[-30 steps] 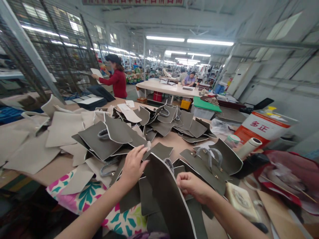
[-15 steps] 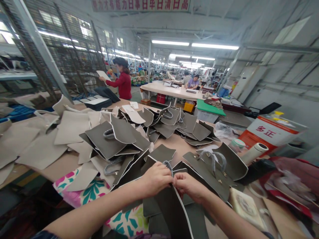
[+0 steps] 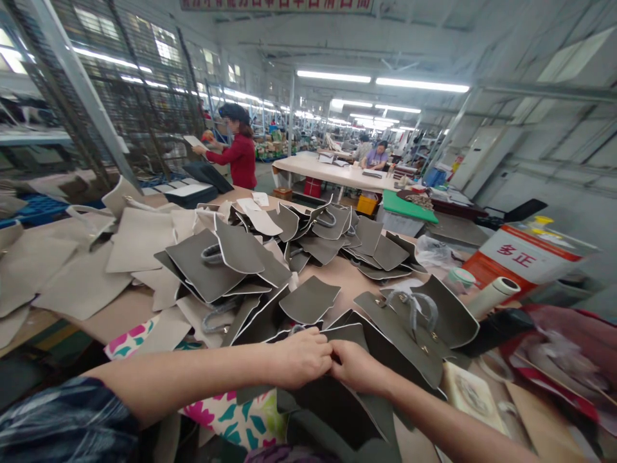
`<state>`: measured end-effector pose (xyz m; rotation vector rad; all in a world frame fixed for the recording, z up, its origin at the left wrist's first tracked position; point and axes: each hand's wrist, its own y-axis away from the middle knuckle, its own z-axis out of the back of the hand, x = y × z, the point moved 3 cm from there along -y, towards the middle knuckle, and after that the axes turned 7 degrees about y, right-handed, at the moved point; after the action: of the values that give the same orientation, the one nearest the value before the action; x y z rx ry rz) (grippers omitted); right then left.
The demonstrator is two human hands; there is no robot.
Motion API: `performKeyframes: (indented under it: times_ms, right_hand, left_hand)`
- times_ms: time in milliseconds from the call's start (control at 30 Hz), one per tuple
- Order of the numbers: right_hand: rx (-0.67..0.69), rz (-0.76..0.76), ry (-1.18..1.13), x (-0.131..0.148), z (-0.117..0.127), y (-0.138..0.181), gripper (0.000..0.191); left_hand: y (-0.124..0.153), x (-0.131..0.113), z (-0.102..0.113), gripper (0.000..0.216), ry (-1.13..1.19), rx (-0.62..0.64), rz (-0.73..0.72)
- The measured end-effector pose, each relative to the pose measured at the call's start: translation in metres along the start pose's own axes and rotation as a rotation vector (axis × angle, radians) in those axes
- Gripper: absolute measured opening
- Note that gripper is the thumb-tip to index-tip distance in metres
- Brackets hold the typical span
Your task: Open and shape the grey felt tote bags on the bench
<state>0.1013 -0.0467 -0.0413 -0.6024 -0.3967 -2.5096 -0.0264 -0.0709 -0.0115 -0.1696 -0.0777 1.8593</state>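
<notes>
My left hand (image 3: 303,357) and my right hand (image 3: 355,365) meet in front of me, both pinched on the top edge of a dark grey leather bag panel (image 3: 337,411) that hangs down toward me. A grey handle loop (image 3: 297,328) shows just above my left knuckles. Around them lie many dark grey cut panels (image 3: 207,270) with white edges. A finished grey piece with handles (image 3: 409,321) lies just right of my hands.
Beige panels (image 3: 81,283) cover the left of the brown table (image 3: 347,273). A floral cloth (image 3: 231,424) hangs at the near edge. A white roll (image 3: 491,296), red and white box (image 3: 520,257) and red bag (image 3: 569,360) crowd the right. A person in red (image 3: 241,157) stands behind.
My left hand left the pile and came over to join my right. Both then moved down and toward me with the grey panel, which now lies lower and flatter.
</notes>
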Motion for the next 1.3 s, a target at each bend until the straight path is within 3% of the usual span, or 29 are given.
performKeyframes:
  times_ms: [100, 267, 500, 667, 867, 1033, 1167, 1300]
  right_hand:
    - [-0.049, -0.11, 0.083, -0.018, 0.001, -0.007, 0.011]
    - [-0.044, -0.128, 0.049, -0.03, 0.0, -0.013, 0.012]
    - [0.072, -0.03, -0.023, -0.016, -0.007, 0.008, 0.012]
    - [0.166, -0.034, -0.045, -0.023, -0.011, 0.016, 0.017]
    - [0.11, -0.159, -0.049, -0.05, -0.011, 0.007, 0.016]
    - [0.037, -0.205, 0.022, -0.072, -0.003, 0.0, 0.019]
    - [0.069, -0.1, 0.006, -0.049, 0.001, 0.006, 0.019]
    - [0.157, 0.113, -0.048, -0.01, 0.002, 0.005, 0.02]
  left_hand:
    - [0.006, -0.01, 0.004, 0.01, -0.045, -0.022, -0.081]
    - [0.006, -0.011, 0.003, 0.014, -0.084, -0.122, -0.077]
    - [-0.001, 0.01, -0.038, 0.008, 0.091, -0.117, 0.169]
    - [-0.002, 0.009, -0.04, 0.011, 0.147, -0.128, 0.31]
    - [-0.008, -0.011, -0.028, 0.018, 0.111, -0.178, 0.185]
    - [-0.01, -0.031, -0.006, 0.015, 0.243, -0.198, 0.028]
    - [-0.012, -0.024, -0.005, 0.012, 0.306, -0.199, 0.112]
    - [-0.02, -0.031, -0.014, 0.012, 0.297, -0.185, 0.069]
